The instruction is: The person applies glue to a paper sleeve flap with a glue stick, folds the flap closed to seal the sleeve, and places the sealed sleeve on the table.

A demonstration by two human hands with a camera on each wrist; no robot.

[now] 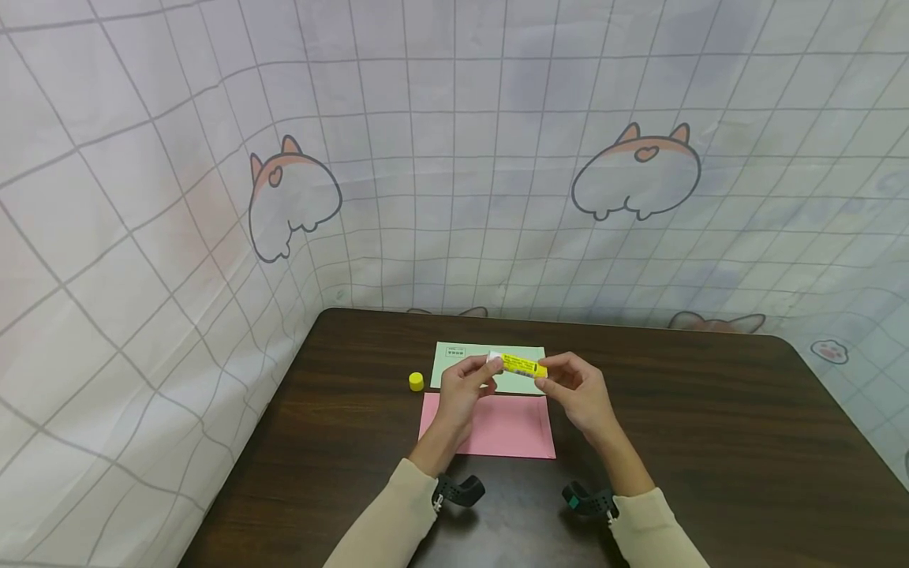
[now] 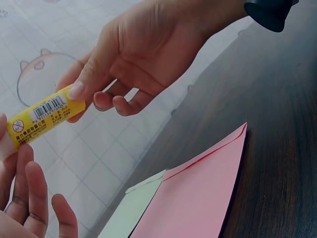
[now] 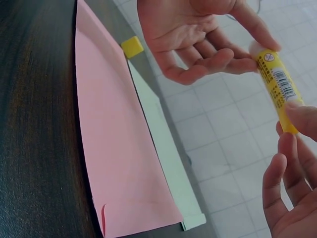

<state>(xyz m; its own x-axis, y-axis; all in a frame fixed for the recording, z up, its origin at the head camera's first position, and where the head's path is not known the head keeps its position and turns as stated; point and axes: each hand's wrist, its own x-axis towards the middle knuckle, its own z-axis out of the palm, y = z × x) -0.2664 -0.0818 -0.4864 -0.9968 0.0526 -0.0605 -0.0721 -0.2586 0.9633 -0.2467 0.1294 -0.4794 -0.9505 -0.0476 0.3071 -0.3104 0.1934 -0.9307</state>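
A yellow glue stick (image 1: 521, 365) with a barcode label is held level between both hands, above the envelopes. My left hand (image 1: 460, 392) pinches its white end between thumb and fingers. At the yellow end, my right hand (image 1: 581, 394) grips it with thumb and fingertips, the other fingers loosely bent. Below lie a pink envelope (image 1: 507, 426) and, behind it, a pale green envelope (image 1: 443, 359) with a small printed box. The yellow cap (image 1: 416, 382) stands on the table, left of the green envelope.
The dark wood table (image 1: 710, 426) carries all of this. A white gridded curtain (image 1: 454, 158) with cartoon animal prints hangs behind it and along the left side. Each wrist wears a black strap (image 1: 461, 491).
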